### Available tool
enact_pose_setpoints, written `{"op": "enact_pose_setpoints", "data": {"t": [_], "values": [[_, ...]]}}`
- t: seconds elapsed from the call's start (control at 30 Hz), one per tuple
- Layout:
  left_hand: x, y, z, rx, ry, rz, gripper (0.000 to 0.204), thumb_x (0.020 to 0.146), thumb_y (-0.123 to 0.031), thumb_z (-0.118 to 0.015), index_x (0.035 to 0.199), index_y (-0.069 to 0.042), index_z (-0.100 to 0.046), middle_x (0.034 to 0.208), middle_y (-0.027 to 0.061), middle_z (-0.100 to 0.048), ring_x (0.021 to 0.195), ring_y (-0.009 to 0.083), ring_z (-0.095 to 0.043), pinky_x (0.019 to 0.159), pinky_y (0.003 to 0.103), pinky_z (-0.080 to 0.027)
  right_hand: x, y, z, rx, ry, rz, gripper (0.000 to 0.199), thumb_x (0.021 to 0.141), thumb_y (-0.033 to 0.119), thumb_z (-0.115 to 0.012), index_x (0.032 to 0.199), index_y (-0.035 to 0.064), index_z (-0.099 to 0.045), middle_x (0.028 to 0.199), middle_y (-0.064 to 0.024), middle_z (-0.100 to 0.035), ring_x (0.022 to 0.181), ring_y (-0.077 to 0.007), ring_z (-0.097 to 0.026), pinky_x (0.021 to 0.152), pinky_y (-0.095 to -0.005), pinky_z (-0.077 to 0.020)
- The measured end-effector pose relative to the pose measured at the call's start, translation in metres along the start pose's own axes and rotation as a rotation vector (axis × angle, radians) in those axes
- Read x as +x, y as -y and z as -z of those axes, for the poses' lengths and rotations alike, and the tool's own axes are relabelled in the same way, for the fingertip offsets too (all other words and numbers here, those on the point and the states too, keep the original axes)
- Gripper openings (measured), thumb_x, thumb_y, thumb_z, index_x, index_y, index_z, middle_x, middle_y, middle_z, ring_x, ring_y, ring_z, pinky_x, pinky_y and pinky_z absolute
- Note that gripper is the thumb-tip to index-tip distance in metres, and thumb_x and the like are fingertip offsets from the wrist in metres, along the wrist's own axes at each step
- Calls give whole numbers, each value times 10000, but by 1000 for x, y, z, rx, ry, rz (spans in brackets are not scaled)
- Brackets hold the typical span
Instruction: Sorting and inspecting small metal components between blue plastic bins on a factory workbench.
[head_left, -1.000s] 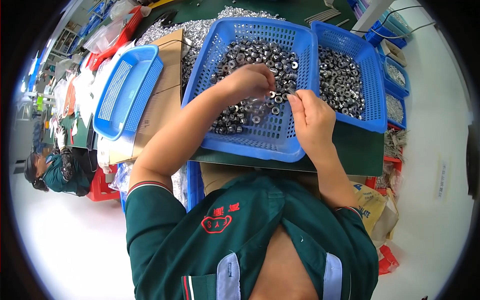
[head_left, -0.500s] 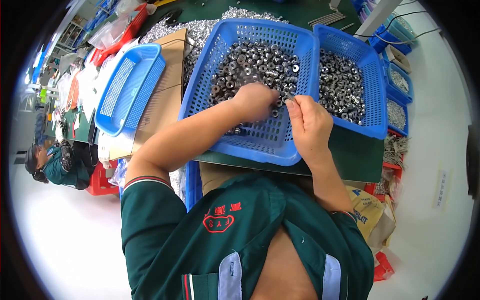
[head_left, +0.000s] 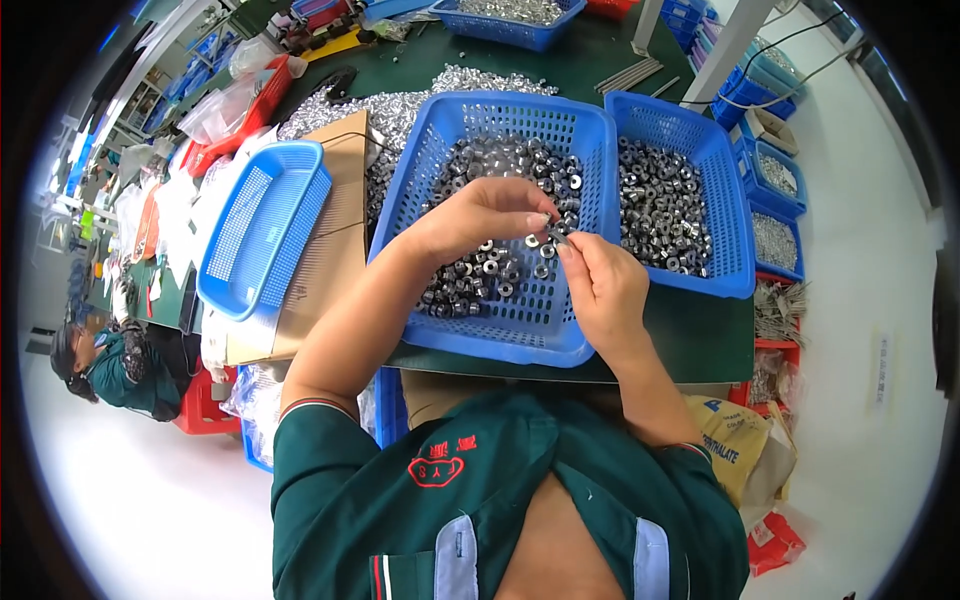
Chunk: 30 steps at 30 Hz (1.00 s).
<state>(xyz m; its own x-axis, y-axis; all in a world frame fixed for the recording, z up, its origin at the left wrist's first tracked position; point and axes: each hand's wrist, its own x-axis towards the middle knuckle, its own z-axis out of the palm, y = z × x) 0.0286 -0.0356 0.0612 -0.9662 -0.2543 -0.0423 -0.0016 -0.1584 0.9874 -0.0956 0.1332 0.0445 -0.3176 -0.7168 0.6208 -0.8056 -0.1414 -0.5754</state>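
Observation:
Over the big blue basket (head_left: 520, 350), my two hands meet at the fingertips. My left hand (head_left: 485, 215) reaches in from the left with thumb and fingers pinched at a spot too small to make out. In my right hand (head_left: 608, 290), thumb and forefinger close on a small, thin grey metal piece (head_left: 558, 237) whose tip points at the left fingertips. Below them, the basket holds many short metal bushings (head_left: 465, 290) with holes through them. Some lie singly near my fingers on the perforated floor.
A second blue basket (head_left: 735, 290) of similar bushings adjoins on the right. To the left, a lighter blue basket (head_left: 222, 290) leans on cardboard (head_left: 345, 185). Shiny metal parts (head_left: 480, 80) heap behind; thin rods (head_left: 632, 75) lie far right. Another person (head_left: 130, 365) sits far left.
My left hand has risen out of its blurred reach among the bushings to the right fingertips. The right hand keeps its pinch. The view has shifted, so the baskets sit lower.

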Motion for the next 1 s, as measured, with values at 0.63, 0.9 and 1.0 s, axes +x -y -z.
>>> {"op": "enact_pose_setpoints", "data": {"t": [0.63, 0.9, 1.0], "values": [[0, 0, -2, -76, 4, 160, 237, 910, -272, -643, 824, -55, -606, 655, 10, -594, 516, 39, -444, 474, 181, -312, 13, 10, 5, -371, 101, 268, 157, 820, 141, -646, 749, 94, -514, 596, -46, -531, 553, -235, -569, 496, -364, -405], [0, -5, -1, 57, 28, 43, 218, 901, -217, -648, 967, -10, -638, 820, 19, -648, 723, 74, -597, 640, 188, -445, 10, 12, -4, -181, 96, -8, 229, 891, 197, -604, 731, 55, -521, 578, -105, -552, 527, -303, -572, 473, -396, -416], [-4, -7, -2, 55, 52, 11, 221, 902, -210, -645, 984, -4, -637, 858, 18, -654, 759, 81, -610, 686, 193, -468, 16, 8, 6, 271, 278, -328, 275, 918, 237, -584, 778, 1, -602, 573, -114, -544, 487, -226, -507, 494, -354, -393]]}}
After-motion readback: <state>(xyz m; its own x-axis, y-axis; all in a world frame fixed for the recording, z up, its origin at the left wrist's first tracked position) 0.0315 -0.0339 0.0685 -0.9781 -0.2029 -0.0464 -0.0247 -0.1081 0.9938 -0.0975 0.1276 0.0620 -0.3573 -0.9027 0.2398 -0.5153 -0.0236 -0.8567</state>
